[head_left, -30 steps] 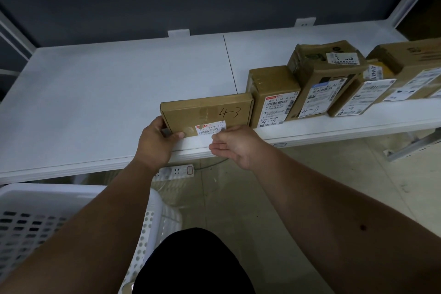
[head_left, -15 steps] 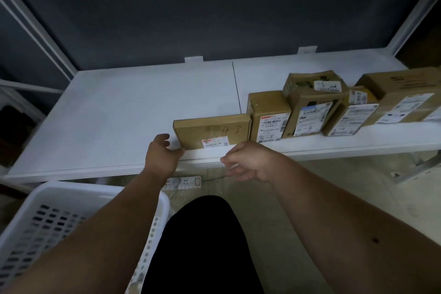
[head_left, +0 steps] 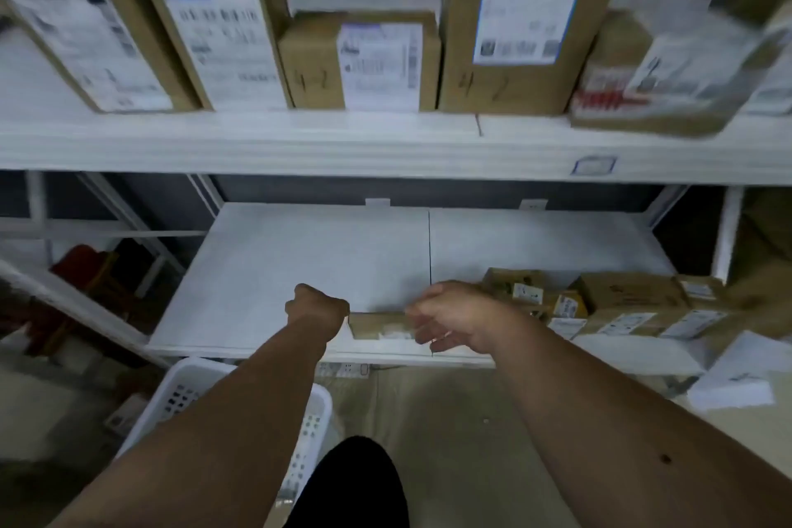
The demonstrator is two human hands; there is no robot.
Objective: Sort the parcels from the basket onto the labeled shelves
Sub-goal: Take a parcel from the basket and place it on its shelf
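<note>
Both arms outstretched, left hand [head_left: 317, 307] curled, right hand [head_left: 450, 319] with loosely spread fingers.

Matt brown cardboard parcels [head_left: 377, 324] with white paper labels; smooth, matt white shelves [head_left: 300, 270]; perforated white plastic basket [head_left: 188, 394]; dull, pale floor [head_left: 450, 442]; glossy-looking white power strip [head_left: 345, 370].

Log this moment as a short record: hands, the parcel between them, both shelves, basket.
left hand: fingers curled, at the flat parcel's left end; grip unclear
right hand: fingers relaxed, holding nothing, at its right end
flat parcel: lying on the lower shelf, near its front edge
other parcels: clustered at that shelf's right
upper shelf: row of upright labelled boxes
basket: white, on the floor, lower left
</note>
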